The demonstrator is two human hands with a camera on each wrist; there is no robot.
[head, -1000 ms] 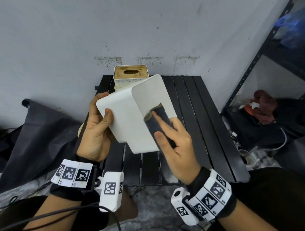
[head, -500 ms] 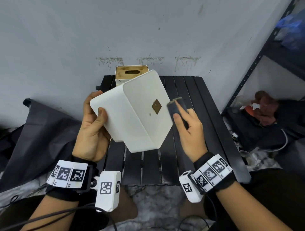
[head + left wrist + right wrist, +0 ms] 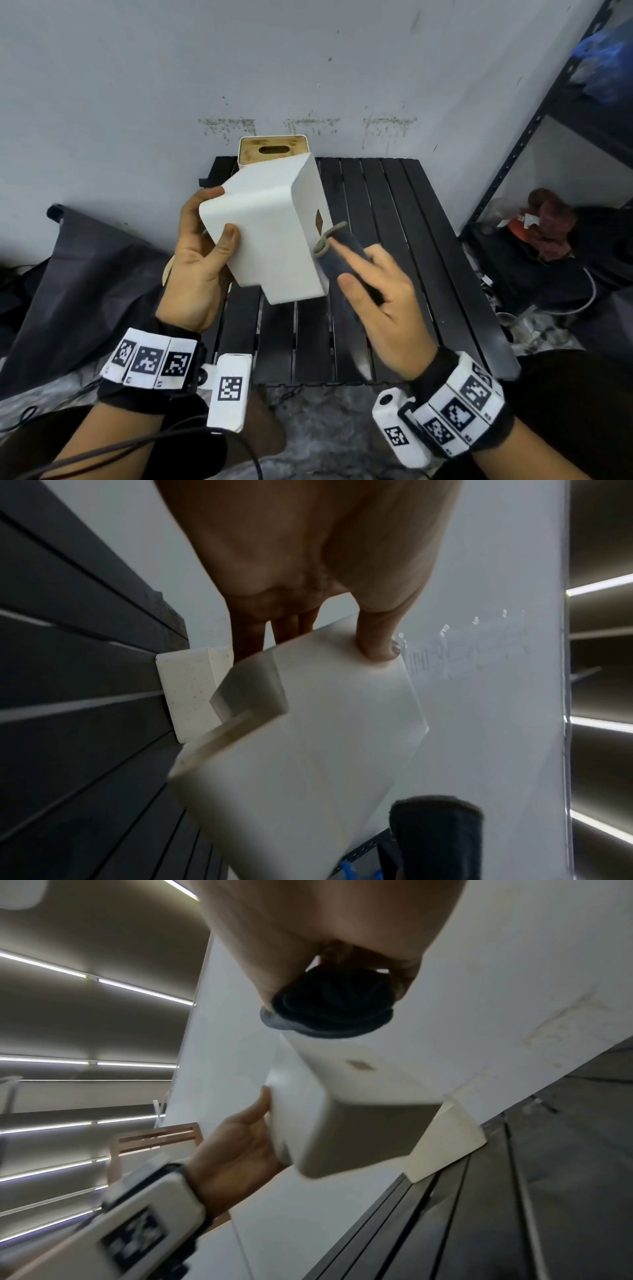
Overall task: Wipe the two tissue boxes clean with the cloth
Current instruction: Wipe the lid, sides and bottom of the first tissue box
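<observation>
While the white tissue box (image 3: 270, 233) hangs tilted above the black slatted desk (image 3: 387, 274), the left hand (image 3: 198, 263) grasps it: thumb on the near face, fingers wrapped behind the far edge. Right hand (image 3: 373, 291) clasps a folded dark cloth (image 3: 339, 255), index finger stretched along its top. Cloth's upper end, with a grey loop, touches the box's right face just below a small brown diamond mark (image 3: 319, 221). Second tissue box (image 3: 274, 152), wooden lid with an oval slot, stands at the desk's back edge against the grey wall (image 3: 171, 85), partly hidden by the held box. Black metal shelving (image 3: 534, 137) at right; dark fabric (image 3: 78, 270) heaped at left.

Left wrist view: left hand (image 3: 308, 561) from beneath, thumb pressed on the held tissue box (image 3: 325, 737), other fingers behind it. Box has a notched cutout on one edge. Speckled side of the second tissue box (image 3: 192, 693) sits on the desk (image 3: 68, 669) beyond. Dark cloth (image 3: 435, 837) shows at the lower edge, close by the held box; contact unclear here.

Right wrist view: right hand (image 3: 325, 934) closed round the bunched cloth (image 3: 329, 1010), which meets the upper end of the white box (image 3: 335, 1110). Diamond mark (image 3: 359, 1064) visible on that face. Left hand (image 3: 236, 1145) grips the box from the other side. Corner of the second box (image 3: 445, 1142) rests on the desk (image 3: 514, 1218).
</observation>
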